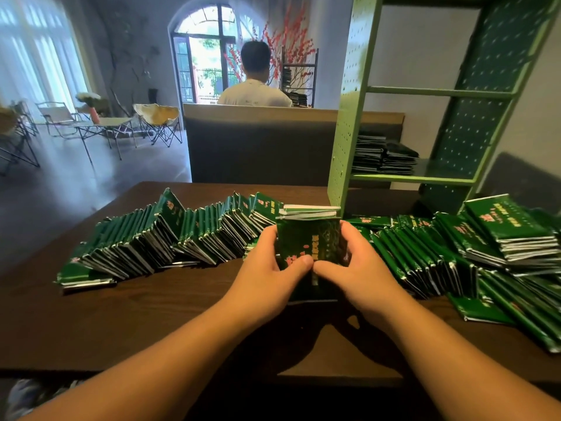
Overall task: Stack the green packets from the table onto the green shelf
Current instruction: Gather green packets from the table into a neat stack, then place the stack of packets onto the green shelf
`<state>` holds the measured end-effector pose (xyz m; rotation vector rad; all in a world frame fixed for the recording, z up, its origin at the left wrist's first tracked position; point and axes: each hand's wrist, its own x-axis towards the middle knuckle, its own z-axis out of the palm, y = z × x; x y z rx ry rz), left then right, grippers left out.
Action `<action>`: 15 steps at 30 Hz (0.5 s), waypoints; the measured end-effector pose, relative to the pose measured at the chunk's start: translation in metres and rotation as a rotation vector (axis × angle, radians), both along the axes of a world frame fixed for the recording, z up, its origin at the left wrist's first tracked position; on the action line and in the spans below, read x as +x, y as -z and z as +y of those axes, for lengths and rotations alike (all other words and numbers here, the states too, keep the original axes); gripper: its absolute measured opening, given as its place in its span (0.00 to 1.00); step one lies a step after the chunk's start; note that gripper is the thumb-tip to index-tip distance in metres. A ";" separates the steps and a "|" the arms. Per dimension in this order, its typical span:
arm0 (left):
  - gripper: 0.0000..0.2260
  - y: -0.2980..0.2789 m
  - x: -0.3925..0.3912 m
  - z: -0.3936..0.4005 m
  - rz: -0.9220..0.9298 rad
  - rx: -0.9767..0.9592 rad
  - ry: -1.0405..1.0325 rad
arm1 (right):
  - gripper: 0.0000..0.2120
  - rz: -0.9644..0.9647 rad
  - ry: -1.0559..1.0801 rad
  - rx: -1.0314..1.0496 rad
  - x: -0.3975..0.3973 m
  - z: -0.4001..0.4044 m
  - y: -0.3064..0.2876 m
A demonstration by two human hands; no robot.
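Observation:
A bundle of green packets (308, 235) stands upright at the middle of the dark wooden table (151, 323). My left hand (270, 268) grips its left side and my right hand (358, 265) grips its right side, thumbs meeting on the front face. A long leaning row of green packets (158, 241) runs off to the left. More packets (473, 256) lie heaped on the right. The green pegboard shelf (343, 147) stands on the table behind the bundle. Two stacks of packets (384, 154) sit on its lower shelf board.
A grey padded bench back (258, 144) stands beyond the table, and a person (255, 86) sits behind it facing away. Folding chairs and a small table (100, 126) are at the far left. The upper shelf board (440, 93) carries nothing visible.

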<state>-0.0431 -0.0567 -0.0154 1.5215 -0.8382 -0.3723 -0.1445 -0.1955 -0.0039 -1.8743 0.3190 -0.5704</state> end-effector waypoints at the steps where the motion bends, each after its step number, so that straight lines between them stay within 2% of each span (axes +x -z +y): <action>1: 0.17 -0.006 0.000 -0.004 0.026 -0.013 0.015 | 0.21 -0.024 -0.010 0.045 -0.001 -0.003 -0.004; 9: 0.15 -0.048 -0.001 -0.062 0.196 -0.014 0.082 | 0.14 -0.127 0.090 0.363 -0.001 -0.042 -0.041; 13: 0.12 -0.068 -0.003 -0.103 0.200 -0.040 0.084 | 0.14 -0.153 0.112 0.501 0.000 -0.076 -0.063; 15: 0.18 -0.079 -0.004 -0.124 0.228 -0.037 0.106 | 0.11 -0.170 0.137 0.561 -0.001 -0.099 -0.073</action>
